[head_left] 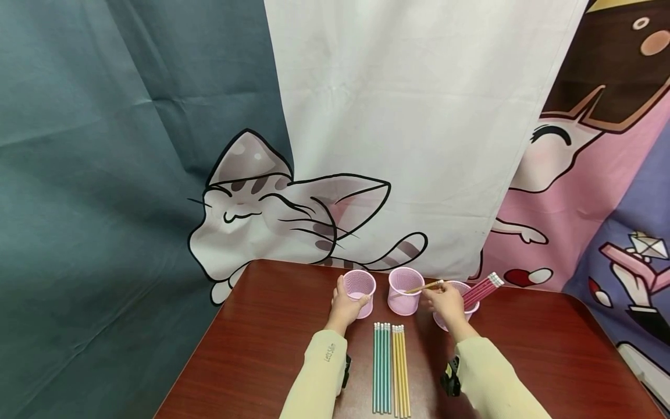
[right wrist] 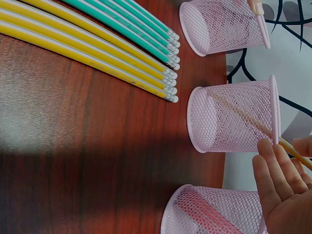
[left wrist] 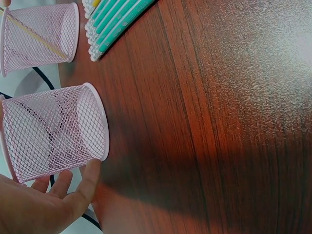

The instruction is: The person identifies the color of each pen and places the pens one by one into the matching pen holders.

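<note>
Pencils, red ones, look done in the right cup. Right hand pinches a yellow pencil inside the middle cup; left hand grips the left cup. Bottom middle of the frame, green pencils and yellow pencils seem left.

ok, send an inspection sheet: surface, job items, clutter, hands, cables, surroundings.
Surface: red-brown wood-grain table, glare patches.
Job's things: left round pink mesh cup, empty; middle pink mesh cup, slanted yellow pencil partly inside; right pink mesh cup, magenta pencils inside; teal pencils and loose yellow pencils on table.
Clutter: nothing seen.
Hands: left hand grips left cup; right hand pinches slanted pencil.
Cables: nothing seen.
Surroundings: cartoon-printed fabric backdrop.
</note>
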The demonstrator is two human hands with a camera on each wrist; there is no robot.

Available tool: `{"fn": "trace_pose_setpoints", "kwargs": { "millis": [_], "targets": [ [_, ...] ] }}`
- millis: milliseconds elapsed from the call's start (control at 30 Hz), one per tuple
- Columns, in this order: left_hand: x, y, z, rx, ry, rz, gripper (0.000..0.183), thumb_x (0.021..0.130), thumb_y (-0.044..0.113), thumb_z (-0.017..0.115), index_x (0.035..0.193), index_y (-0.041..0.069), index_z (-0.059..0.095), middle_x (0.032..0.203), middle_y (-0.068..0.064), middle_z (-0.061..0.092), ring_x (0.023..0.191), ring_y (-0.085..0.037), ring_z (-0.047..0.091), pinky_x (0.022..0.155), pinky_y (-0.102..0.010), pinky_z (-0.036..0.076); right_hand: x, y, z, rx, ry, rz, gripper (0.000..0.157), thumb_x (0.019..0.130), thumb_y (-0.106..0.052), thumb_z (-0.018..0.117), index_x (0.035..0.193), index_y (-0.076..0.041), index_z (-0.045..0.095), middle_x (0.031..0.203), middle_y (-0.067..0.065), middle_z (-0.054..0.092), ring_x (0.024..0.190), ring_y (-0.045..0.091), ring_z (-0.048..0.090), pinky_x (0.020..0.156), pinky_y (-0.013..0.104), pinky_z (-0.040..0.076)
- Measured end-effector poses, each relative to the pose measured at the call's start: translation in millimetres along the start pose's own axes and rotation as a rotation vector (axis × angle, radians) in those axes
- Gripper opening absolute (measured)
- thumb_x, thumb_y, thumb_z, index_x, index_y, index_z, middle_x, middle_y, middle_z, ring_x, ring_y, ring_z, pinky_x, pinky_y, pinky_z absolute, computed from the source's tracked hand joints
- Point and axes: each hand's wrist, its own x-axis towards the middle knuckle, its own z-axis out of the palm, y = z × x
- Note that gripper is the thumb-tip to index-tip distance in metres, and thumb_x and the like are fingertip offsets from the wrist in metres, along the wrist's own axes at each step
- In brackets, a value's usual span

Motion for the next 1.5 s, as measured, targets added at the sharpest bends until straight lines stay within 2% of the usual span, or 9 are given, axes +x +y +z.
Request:
{"fn": "trace_pose_setpoints", "kwargs": {
  "millis": [100, 233, 433, 700, 833, 967, 1067, 1500],
  "targets": [
    [0.0, -0.4, 0.1, 0.002, 0.000, 0.003, 0.094, 0.070, 0.027, 0.079, 0.143, 0.008, 0.024, 0.130, -0.025, 0.040, 0.116, -0.046, 0.040, 0.092, -0.055, 0.037, -2.3, 2.5, 1.8, 0.025, -0.023, 0.012, 0.025, 0.083, -0.005, 0.061, 0.100, 0.012, 0.054, 0.082, 0.024, 0.065, 0.053, 0.016, 0.062, 0.051, 0.027, 0.051],
    [0.0, -0.4, 0.2, -0.002, -0.001, 0.007, 0.093, 0.071, 0.027, 0.079, 0.143, 0.009, 0.024, 0.129, -0.025, 0.040, 0.116, -0.047, 0.040, 0.092, -0.056, 0.037, -4.5, 6.7, 5.8, 0.051, -0.043, 0.043, 0.023, 0.082, -0.005, 0.061, 0.098, 0.011, 0.055, 0.081, 0.021, 0.065, 0.054, 0.014, 0.062, 0.055, 0.033, 0.054],
    [-0.5, -0.3, -0.2, -0.010, -0.002, 0.015, 0.092, 0.071, 0.026, 0.078, 0.143, 0.008, 0.024, 0.130, -0.026, 0.040, 0.116, -0.047, 0.039, 0.092, -0.056, 0.036, -8.4, 14.5, 11.5, 0.063, -0.085, 0.053, 0.018, 0.083, -0.003, 0.059, 0.093, 0.011, 0.055, 0.077, 0.021, 0.065, 0.062, 0.027, 0.066, 0.060, 0.041, 0.054],
    [-0.7, -0.6, -0.6, -0.004, -0.010, 0.009, 0.093, 0.071, 0.026, 0.078, 0.144, 0.008, 0.023, 0.131, -0.026, 0.039, 0.117, -0.047, 0.039, 0.092, -0.057, 0.036, -15.3, 30.4, 24.4, 0.027, -0.146, 0.067, 0.008, 0.079, -0.001, 0.059, 0.081, 0.006, 0.056, 0.060, 0.007, 0.057, 0.051, 0.016, 0.057, 0.048, 0.031, 0.050],
    [-0.4, -0.8, -0.3, -0.010, -0.004, 0.013, 0.092, 0.071, 0.025, 0.078, 0.143, 0.008, 0.024, 0.130, -0.026, 0.040, 0.116, -0.047, 0.040, 0.092, -0.057, 0.036, -23.6, 39.1, 31.2, -0.052, -0.201, 0.062, 0.010, 0.078, -0.003, 0.063, 0.073, 0.001, 0.056, 0.059, 0.005, 0.057, 0.050, 0.014, 0.054, 0.043, 0.025, 0.043],
    [-0.5, -0.7, -0.5, -0.012, -0.003, 0.013, 0.092, 0.071, 0.025, 0.079, 0.143, 0.008, 0.024, 0.130, -0.026, 0.040, 0.116, -0.047, 0.040, 0.092, -0.057, 0.036, -32.9, 47.2, 35.8, -0.143, -0.239, 0.034, 0.011, 0.077, -0.006, 0.064, 0.069, -0.003, 0.058, 0.059, 0.003, 0.058, 0.050, 0.015, 0.056, 0.041, 0.025, 0.040],
    [-0.7, -0.7, -0.9, -0.010, -0.003, 0.013, 0.093, 0.071, 0.025, 0.079, 0.143, 0.007, 0.023, 0.131, -0.026, 0.039, 0.116, -0.047, 0.039, 0.092, -0.057, 0.036, -38.9, 51.8, 38.1, -0.185, -0.245, 0.009, 0.011, 0.076, -0.007, 0.064, 0.067, -0.004, 0.058, 0.058, 0.003, 0.058, 0.050, 0.017, 0.057, 0.040, 0.025, 0.040],
    [-1.7, 0.0, -1.4, -0.004, -0.009, 0.002, 0.093, 0.072, 0.026, 0.078, 0.144, 0.007, 0.023, 0.132, -0.025, 0.038, 0.118, -0.047, 0.038, 0.093, -0.057, 0.035, -51.9, 66.0, 39.4, -0.319, -0.240, 0.010, 0.018, 0.073, -0.015, 0.070, 0.062, -0.009, 0.058, 0.051, 0.001, 0.054, 0.046, 0.014, 0.052, 0.040, 0.025, 0.040]
  ]
}}
